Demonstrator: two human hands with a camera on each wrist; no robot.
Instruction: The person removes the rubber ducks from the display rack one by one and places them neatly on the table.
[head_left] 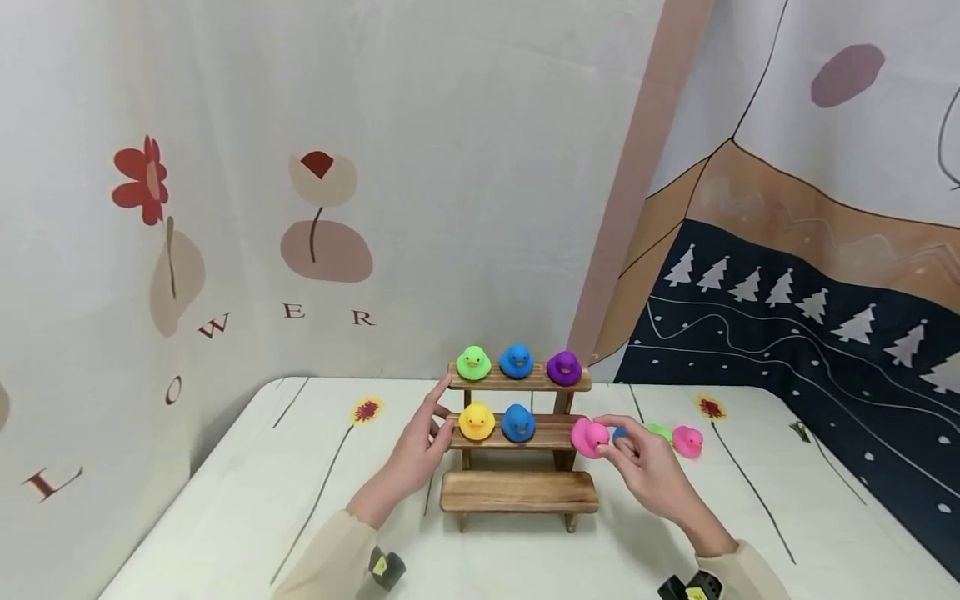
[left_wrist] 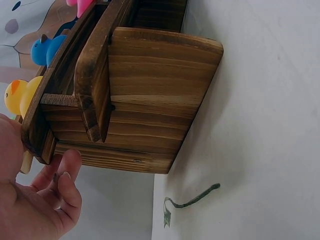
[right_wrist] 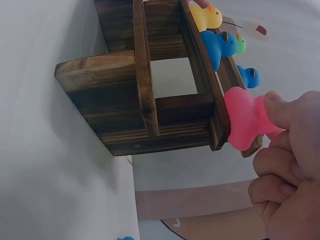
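Note:
A three-tier wooden stand (head_left: 519, 492) bears rubber ducks on its upper two shelves. My right hand (head_left: 648, 467) pinches a pink rubber duck (head_left: 589, 437) between thumb and fingers at the right end of the middle shelf. In the right wrist view, that pink duck (right_wrist: 242, 117) overlaps the shelf's end. My left hand (head_left: 411, 454) touches the stand's left side, index finger by the top shelf and thumb by the middle one. On the middle shelf sit a yellow duck (head_left: 477, 422) and a blue duck (head_left: 518, 423). Green (head_left: 473, 363), blue (head_left: 517, 362) and purple (head_left: 564, 367) ducks line the top shelf.
Behind my right hand, another pink duck (head_left: 687, 442), a partly hidden green duck (head_left: 660, 432) and a mostly hidden blue one (head_left: 619, 434) are on the table. The white tablecloth (head_left: 315, 467) has printed flowers. Printed curtains (head_left: 450, 208) hang behind the table.

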